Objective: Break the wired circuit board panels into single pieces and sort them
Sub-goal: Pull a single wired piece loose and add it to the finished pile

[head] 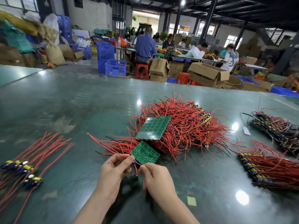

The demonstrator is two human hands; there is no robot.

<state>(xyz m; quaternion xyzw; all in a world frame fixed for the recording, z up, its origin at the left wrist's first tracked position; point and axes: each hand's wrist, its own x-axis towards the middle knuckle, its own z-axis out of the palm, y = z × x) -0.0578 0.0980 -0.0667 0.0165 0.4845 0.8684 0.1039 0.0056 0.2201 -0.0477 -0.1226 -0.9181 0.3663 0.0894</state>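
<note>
Two hands meet over the counter (pixel 80 102). Largest item: tangled pile (pixel 182 125) of wired panels, beyond the grip. Half panel (pixel 145 152) just ahead of the grip, touching the left fingers. Sorted singles (pixel 24 168) lie well left. Left hand (pixel 111 170) pinches a small board edge with blue parts; right hand (pixel 157 175) pinches red wire, a single piece (pixel 134 179) hanging below. Step, judged: snapping off one piece. Next: free it, carry left.

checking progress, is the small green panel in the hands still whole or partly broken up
Partly broken: the small green panel is smaller than the full panel, and a single piece hangs below the hands.
</note>
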